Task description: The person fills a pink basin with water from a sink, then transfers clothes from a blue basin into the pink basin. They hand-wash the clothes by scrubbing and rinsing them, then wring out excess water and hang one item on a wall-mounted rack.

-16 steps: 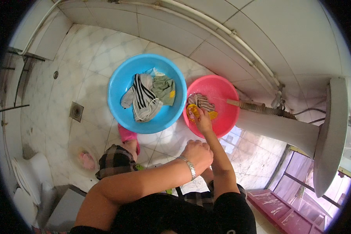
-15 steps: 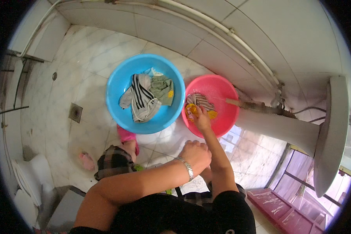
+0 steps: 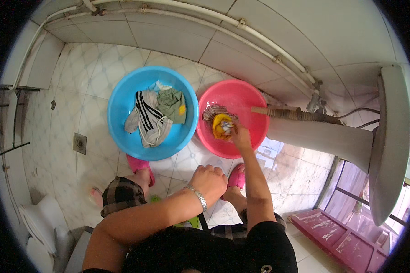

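My right hand [image 3: 241,136] reaches into the pink basin [image 3: 265,119], its fingers closed at the edge of a yellow item [image 3: 221,127] with a pale, patterned middle. Whether that is cloth or a packet I cannot tell. Beside it lies a striped piece of clothing [image 3: 212,113], in what looks like shallow water. My left hand [image 3: 209,183] is curled into a fist above my lap, a metal-band watch [image 3: 197,198] on its wrist. Nothing shows in it. In the blue basin [image 3: 116,111] are a grey garment with black stripes [image 3: 151,120] and a green one with a yellow patch [image 3: 172,105].
A ribbed drain hose [image 3: 300,114] ends over the pink basin's right side, next to a white sink pedestal [image 3: 323,133]. Pipes [image 3: 264,38] run along the tiled wall. A floor drain [image 3: 79,143] lies left, a toilet [image 3: 43,223] lower left, and a red door panel [image 3: 337,236] lower right.
The view has shifted, so the basins appear further left. My right hand has moved to the yellow item's right side, and the item looks rounder and more bunched. My left hand remains a fist.
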### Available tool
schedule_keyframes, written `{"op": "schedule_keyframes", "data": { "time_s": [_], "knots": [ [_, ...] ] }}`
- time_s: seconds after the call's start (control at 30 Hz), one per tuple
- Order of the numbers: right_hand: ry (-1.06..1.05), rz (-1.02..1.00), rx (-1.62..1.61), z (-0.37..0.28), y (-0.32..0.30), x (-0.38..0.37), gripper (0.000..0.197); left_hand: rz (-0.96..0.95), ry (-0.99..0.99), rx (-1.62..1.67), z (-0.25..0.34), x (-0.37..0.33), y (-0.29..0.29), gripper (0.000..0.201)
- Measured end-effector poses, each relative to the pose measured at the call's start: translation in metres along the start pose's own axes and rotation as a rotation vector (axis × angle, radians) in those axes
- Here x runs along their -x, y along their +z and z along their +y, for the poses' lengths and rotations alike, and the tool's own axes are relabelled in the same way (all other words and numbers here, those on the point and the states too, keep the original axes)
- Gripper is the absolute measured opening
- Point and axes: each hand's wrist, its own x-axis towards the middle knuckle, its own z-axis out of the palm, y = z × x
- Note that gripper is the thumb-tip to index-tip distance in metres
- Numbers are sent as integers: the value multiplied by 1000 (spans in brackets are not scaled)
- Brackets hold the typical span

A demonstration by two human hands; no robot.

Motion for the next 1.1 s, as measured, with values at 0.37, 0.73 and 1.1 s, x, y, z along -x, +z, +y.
{"op": "schedule_keyframes", "data": {
  "time_s": [0.37, 0.73, 1.1],
  "knots": [
    [-373, 581, 199, -61, -132, 56, 29, 54, 90, 17, 20, -13, 0, 17],
    [-342, 488, 305, -53, -151, 53, 29, 68, 104, -17, 24, -18, 0, 18],
    [-383, 641, 12, -88, -134, 30, 32, 100, 5, 87, 19, -16, 1, 21]
  ]
}}
